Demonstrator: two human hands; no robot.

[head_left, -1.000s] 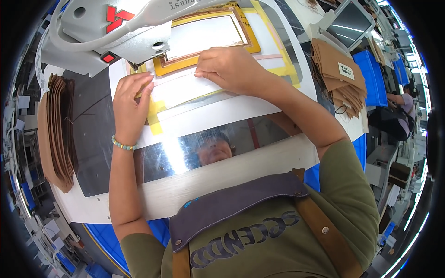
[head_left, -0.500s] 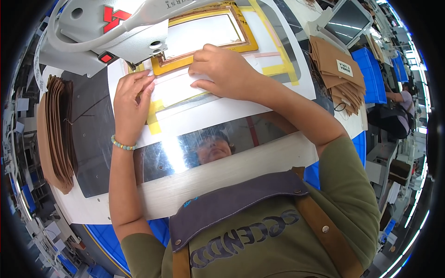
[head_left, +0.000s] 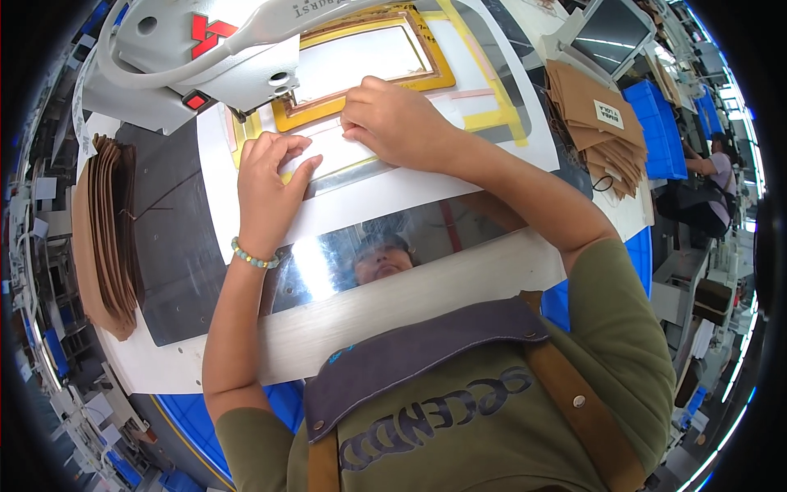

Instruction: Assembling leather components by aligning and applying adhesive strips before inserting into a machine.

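Both hands press on a pale flat sheet [head_left: 336, 156] that lies on the white bed [head_left: 393, 193] of a sewing machine, just in front of the yellow frame [head_left: 361, 78]. The sheet's long axis runs left to right across the bed, tilted slightly so its right end sits farther from the person; its near edge is lined with a yellow strip.

The left hand [head_left: 266, 184] lies flat and open on the sheet's left end, fingers [head_left: 283, 148] pointing away from the body toward the frame, thumb spread to the right. It grips nothing, only presses down. A bead bracelet [head_left: 252, 258] circles the wrist.

The right hand [head_left: 402, 123] is curled over the sheet's far right edge, fingertips bent down where the sheet meets the frame. Whether it pinches the edge or merely presses cannot be told.

The white machine head [head_left: 197, 49] hangs over the frame's left corner, close above the left fingertips. A stack of brown pieces [head_left: 106, 230] stands at the left of the table, and more brown pieces [head_left: 598, 123] lie at the right beside a blue bin [head_left: 656, 123]. A shiny plate [head_left: 393, 246] fronts the bed.
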